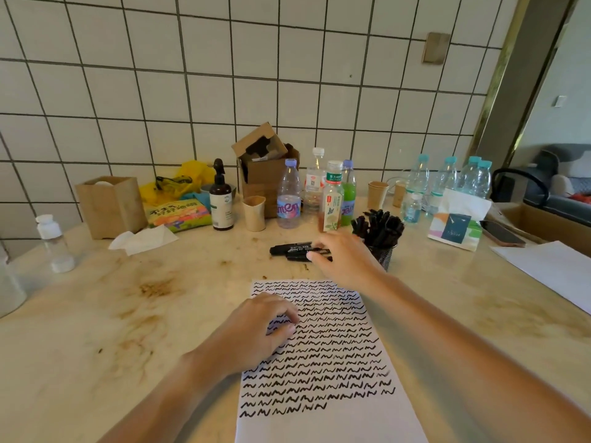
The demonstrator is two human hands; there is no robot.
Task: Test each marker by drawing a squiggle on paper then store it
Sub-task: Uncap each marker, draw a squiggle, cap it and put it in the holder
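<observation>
L hand (256,330) rests on paper (319,362) at table's near edge, fingers loosely bent, pinning sheet for drawing. R hand (342,260) reaches loose markers (299,251) mid-table, fingertips touching, grip unclear. Mesh cup (380,238) alongside, prob. for storage.

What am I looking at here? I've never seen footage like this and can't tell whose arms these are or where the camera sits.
No machine here: a person wears one camera on the head, looking down at their own hands. The left hand rests on a sheet of paper nearly filled with black squiggles. The right hand reaches to a few loose black markers on the table; its fingertips touch them, but nothing is lifted yet. Beside it stands a mesh cup of markers. Bottles, paper cups, boxes and a tissue pack line the tiled wall.
</observation>
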